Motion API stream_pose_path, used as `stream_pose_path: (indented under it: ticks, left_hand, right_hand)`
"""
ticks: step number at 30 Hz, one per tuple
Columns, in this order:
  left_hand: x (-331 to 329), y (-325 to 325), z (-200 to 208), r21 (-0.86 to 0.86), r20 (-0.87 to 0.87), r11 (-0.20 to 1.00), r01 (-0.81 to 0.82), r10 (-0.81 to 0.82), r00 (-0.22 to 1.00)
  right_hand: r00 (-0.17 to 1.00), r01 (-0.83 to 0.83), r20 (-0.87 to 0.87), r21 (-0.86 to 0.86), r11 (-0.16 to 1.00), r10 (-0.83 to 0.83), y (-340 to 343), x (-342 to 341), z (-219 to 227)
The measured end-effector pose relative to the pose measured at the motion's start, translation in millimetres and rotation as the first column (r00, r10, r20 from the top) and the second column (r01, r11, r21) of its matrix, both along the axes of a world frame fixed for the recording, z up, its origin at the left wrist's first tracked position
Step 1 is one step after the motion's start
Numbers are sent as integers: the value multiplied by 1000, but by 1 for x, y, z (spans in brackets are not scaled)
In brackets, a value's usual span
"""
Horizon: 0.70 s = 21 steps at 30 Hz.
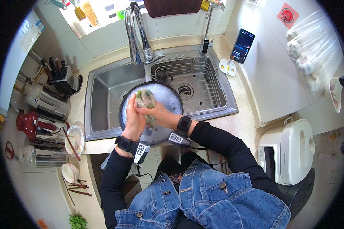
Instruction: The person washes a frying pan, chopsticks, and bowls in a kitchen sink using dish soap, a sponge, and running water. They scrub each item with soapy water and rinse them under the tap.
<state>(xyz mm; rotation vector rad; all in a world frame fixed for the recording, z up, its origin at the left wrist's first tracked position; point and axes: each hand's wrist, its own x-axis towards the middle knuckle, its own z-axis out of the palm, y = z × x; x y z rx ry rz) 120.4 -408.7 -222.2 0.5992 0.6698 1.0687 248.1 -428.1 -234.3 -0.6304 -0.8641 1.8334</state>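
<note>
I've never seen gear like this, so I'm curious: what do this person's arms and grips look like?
The left grip and right grip are bare hands. Long black sleeves cover the arms. Each wrist wears a black strap and a small boxy unit with black-and-white square markings; a dark cable trails from each.

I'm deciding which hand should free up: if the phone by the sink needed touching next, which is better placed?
Probably the right hand: it is nearer the phone, which stands to the right, while the left hand is farther across. Both hold the grey-green bundle, so either would need freeing.
</note>
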Motion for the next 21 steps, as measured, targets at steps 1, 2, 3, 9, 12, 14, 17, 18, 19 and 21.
stream_pose_path:
  ticks: [1, 2, 3, 9, 12, 14, 17, 18, 19, 21]
  left_hand:
    - [-4, -2, 2, -33, -60, 999, 29, -31, 998]
    - [-9, -3, 4, -21, -90, 996, 84, -86, 992]
    - [-15, -4, 7, 26, -93, 984, 175, -172, 981]
    - [-40, -7, 20, 390, -878, 845, 366, 221, 425]
    - [-34, -11, 27, 520, -845, 597, 611, 463, 268]
    - [-29, -8, 33, 495, -779, 431, 755, 605, 166]
    - [-22, 2, 38, 471, -675, 269, 840, 724, 146]
    - [-21, 5, 38, 443, -654, 228, 867, 744, 138]
    - [-21, 7, 37, 412, -632, 187, 892, 764, 131]
    - [-22, 10, 33, 417, -654, 175, 892, 739, 161]
  right_hand:
    - [998, -51, 38, -41, 998, 53, 1, 4, 2]
    - [990, -112, 71, -86, 990, 118, 2, 12, 2]
    - [979, -154, 110, -135, 979, 169, 5, 19, 2]
    - [945, -308, -37, -429, 849, 324, 28, 39, -9]
    - [919, -375, -84, -493, 785, 386, 37, 39, -11]
    - [881, -434, -89, -539, 722, 464, 38, 40, -9]
    - [815, -483, 25, -521, 703, 579, 36, 45, -2]
    - [805, -481, 101, -467, 742, 585, 35, 48, 0]
    - [793, -481, 176, -408, 776, 584, 33, 49, 2]
    - [764, -536, 269, -242, 809, 587, 32, 50, 5]
